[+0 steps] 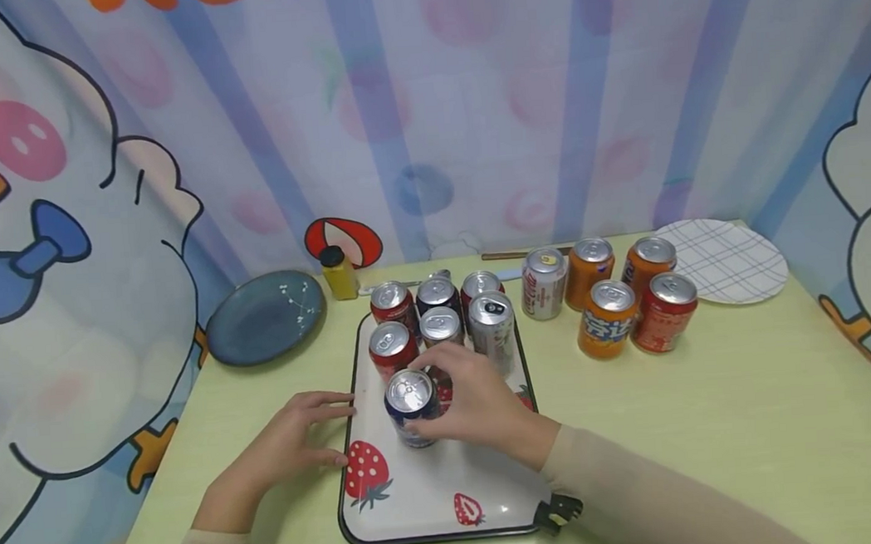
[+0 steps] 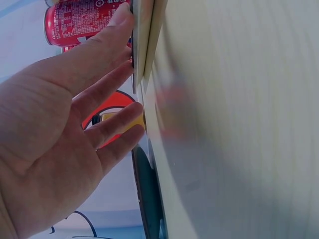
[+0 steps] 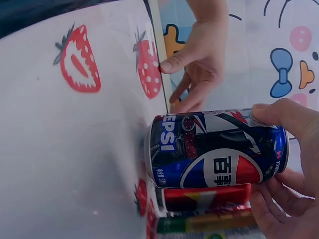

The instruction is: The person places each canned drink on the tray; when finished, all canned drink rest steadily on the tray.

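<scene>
My right hand [image 1: 481,406] grips a blue Pepsi can [image 1: 408,407] near its top, thumb on one side and fingers on the other. In the right wrist view the Pepsi can [image 3: 219,149] is upright relative to the tray, its base right at the white surface. The strawberry-print tray [image 1: 412,502] has a black rim. Behind the Pepsi can stand several cans, among them a red can [image 1: 392,349] and a silver can [image 1: 493,331]. My left hand [image 1: 284,439] is at the tray's left edge, fingers extended, thumb and fingertips [image 2: 119,15] right at the rim, holding nothing.
Right of the tray stand a white Coca-Cola can [image 1: 544,286], several orange cans, including a front one [image 1: 606,320], and a red can [image 1: 664,314]. A checked white plate [image 1: 734,262] lies behind them. At the back left are a dark plate [image 1: 259,324] and a yellow bottle [image 1: 340,278].
</scene>
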Demonstrator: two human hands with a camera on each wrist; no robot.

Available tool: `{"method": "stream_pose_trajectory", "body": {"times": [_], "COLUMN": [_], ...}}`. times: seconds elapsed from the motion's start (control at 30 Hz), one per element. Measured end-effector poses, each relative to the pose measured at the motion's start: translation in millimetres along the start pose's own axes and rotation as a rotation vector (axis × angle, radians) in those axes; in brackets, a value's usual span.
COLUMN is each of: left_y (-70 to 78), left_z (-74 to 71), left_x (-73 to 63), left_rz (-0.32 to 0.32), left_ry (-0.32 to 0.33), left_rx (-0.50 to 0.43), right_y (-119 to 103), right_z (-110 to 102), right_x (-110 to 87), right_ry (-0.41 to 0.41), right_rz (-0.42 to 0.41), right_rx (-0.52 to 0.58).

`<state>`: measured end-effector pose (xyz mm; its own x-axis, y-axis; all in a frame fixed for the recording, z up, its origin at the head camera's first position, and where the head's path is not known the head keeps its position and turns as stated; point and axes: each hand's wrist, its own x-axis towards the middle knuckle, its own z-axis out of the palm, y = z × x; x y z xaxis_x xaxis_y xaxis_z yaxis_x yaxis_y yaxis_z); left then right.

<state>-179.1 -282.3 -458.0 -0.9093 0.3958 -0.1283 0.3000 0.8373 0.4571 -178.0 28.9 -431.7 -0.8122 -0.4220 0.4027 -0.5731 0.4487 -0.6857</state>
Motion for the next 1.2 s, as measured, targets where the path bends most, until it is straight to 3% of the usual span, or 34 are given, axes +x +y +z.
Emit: {"method": "stream_pose_trajectory", "body": {"times": [0.3, 0.47, 0.57, 0.73, 0.87, 1.0, 1.2], "left_y": [0.6, 0.0, -0.5, -0.7, 0.2, 0.6, 0.0], "left_z": [1.4, 2.7, 3.1, 2.5, 1.0, 0.2, 0.6], "left_x": [1.1, 1.4, 1.4, 0.2, -0.6, -1.4, -1.0], "left_rz": [-0.021, -0.02, -0.02, -0.02, -0.019, -0.01, -0.003], "left_ry": [-0.004, -0.003, -0.002, 0.005, 0.004, 0.011, 0.008], "left_rx": [0.007, 0.006, -0.002, -0.009, -0.006, -0.004, -0.006], "right_y": [-2, -1, 3, 17, 32, 46, 70], "right_z": [16, 14, 7, -20, -51, -82, -130], "right_x": [6.9, 3.1, -3.2, -15.7, -26.8, -37.4, -44.4], "right_ry": [-0.038, -0.045, -0.047, -0.079, -0.087, -0.066, 0.037], "right_rz": [0.055, 0.06, 0.023, -0.096, -0.161, -0.163, -0.162], "right_rx": [-0.019, -0.038, -0.026, 0.009, -0.033, -0.103, -0.261]}}
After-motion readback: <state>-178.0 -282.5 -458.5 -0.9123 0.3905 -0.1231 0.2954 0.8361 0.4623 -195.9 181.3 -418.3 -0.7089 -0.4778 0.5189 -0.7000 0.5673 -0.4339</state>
